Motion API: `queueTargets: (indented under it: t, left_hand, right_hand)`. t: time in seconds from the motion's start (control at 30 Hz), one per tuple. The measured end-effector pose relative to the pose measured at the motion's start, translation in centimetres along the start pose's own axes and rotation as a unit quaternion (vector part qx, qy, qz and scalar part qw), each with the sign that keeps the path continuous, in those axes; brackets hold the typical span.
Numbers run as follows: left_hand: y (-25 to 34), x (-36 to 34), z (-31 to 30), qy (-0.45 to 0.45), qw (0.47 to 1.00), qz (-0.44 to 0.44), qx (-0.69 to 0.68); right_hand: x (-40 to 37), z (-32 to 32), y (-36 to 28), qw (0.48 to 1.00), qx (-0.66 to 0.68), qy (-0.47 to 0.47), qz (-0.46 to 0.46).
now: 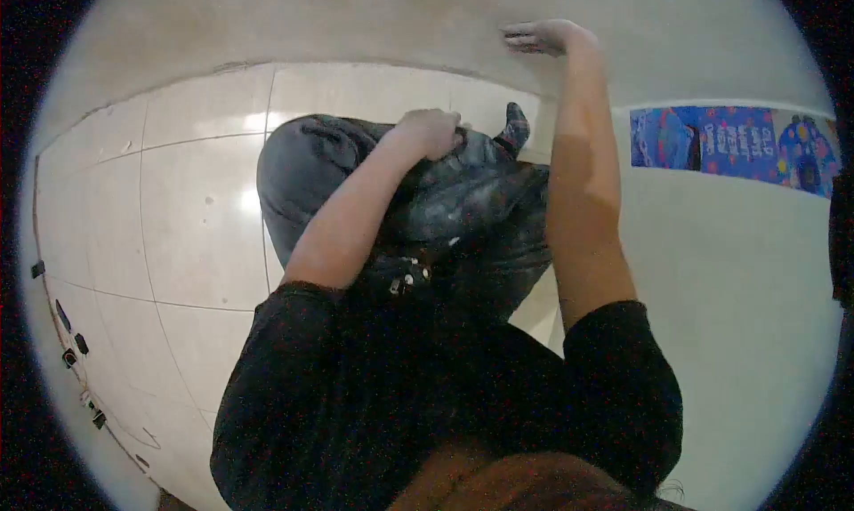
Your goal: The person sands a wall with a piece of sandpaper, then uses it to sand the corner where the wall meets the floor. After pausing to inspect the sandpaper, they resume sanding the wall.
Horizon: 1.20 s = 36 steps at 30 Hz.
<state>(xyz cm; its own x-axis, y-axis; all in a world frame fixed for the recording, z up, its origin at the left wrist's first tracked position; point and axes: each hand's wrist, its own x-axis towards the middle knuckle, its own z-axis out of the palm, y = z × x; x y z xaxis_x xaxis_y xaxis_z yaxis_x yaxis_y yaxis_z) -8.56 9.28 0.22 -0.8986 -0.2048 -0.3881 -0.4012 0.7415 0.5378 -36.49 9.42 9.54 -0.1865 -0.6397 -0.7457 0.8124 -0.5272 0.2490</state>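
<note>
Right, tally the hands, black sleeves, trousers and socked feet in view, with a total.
Hands: 2 (left hand, right hand)
Black sleeves: 2 (left sleeve, right sleeve)
Trousers: 1 pair
Socked foot: 1
Total: 6, counting the trousers as one

A black T-shirt (436, 382) tops dark grey trousers (445, 204) smudged with pale patches.

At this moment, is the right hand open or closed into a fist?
Open: the right hand shows extended fingers in front of the wall.
</note>
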Motion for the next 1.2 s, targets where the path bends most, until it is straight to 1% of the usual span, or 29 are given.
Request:
queueTargets:
  t: [0.07, 0.1, 0.23, 0.27, 0.33, 0.37, 0.43, 0.5, 0.57, 0.67, 0.77, 0.83, 0.9, 1.0, 1.03, 1.1, 1.2]
  left_hand:
    - [-0.2, 0.4, 0.6, 0.006, 1.000, 0.001, -0.002]
    - [-0.6, 0.4, 0.8, 0.014, 1.000, 0.001, -0.002]
    - [-0.7, -1.0, 0.8, 0.028, 1.000, 0.003, -0.003]
    - [-0.6, -0.7, 0.8, 0.002, 1.000, -0.009, -0.003]
    - [-0.7, 0.0, 0.5, 0.010, 1.000, -0.002, 0.004]
    - [-0.4, 0.2, 0.7, 0.010, 1.000, 0.007, 0.008]
    - [-0.6, 0.4, 0.7, 0.005, 1.000, 0.009, 0.001]
    - [-0.8, 0.5, 0.8, 0.004, 1.000, 0.004, -0.005]
    - [-0.9, 0.2, 0.9, 0.009, 1.000, -0.005, -0.007]
    - [-1.3, 0.3, 1.3, 0.013, 1.000, 0.015, 0.004]
    - [-0.5, 0.2, 0.7, 0.015, 1.000, 0.012, 0.005]
    - [-0.7, 0.5, 1.1, 0.017, 1.000, 0.024, 0.005]
    - [-0.9, 0.2, 1.1, 0.023, 0.999, 0.021, 0.012]
    - [-0.8, -0.2, 1.3, 0.023, 0.999, 0.018, 0.015]
    - [-0.9, -0.2, 1.5, 0.025, 0.999, 0.020, 0.013]
    - [-0.8, 0.3, 1.6, 0.027, 0.999, 0.027, 0.016]
    - [0.3, 0.7, 0.9, -0.012, 1.000, -0.008, 0.000]
  right_hand:
    - [2.0, -1.1, -0.8, 0.999, 0.007, 0.031, -0.017]
    - [2.8, -1.2, -0.7, 0.999, 0.006, 0.031, -0.022]
    - [-1.1, -0.4, 1.7, 0.999, -0.033, -0.016, -0.008]
    - [-1.6, -0.3, 1.8, 0.999, -0.039, -0.014, -0.009]
    - [-0.9, 0.1, 1.4, 0.999, -0.036, 0.010, -0.013]
    - [0.5, 0.0, 0.6, 0.999, -0.021, 0.039, -0.020]
    - [2.7, -0.6, -0.3, 0.997, -0.015, 0.058, -0.038]
    - [3.5, -1.4, 0.1, 0.998, -0.019, 0.049, -0.042]
    - [2.2, -1.2, 1.4, 0.999, -0.029, 0.032, -0.029]
    - [0.3, -0.3, 1.9, 0.999, -0.036, 0.007, -0.011]
    - [2.0, -0.5, 0.3, 0.999, -0.007, 0.040, -0.022]
    - [3.3, -1.1, 0.5, 0.999, -0.006, 0.039, -0.032]
    - [3.3, -1.3, 0.5, 0.999, -0.016, 0.020, -0.026]
    - [0.8, -1.0, 2.3, 0.999, -0.028, -0.014, -0.005]
    - [0.7, -0.6, 1.9, 1.000, -0.025, -0.016, 0.001]
    - [1.6, -0.3, 0.7, 1.000, -0.006, 0.013, 0.002]
    - [3.8, -1.2, -0.1, 0.999, -0.004, 0.038, -0.006]
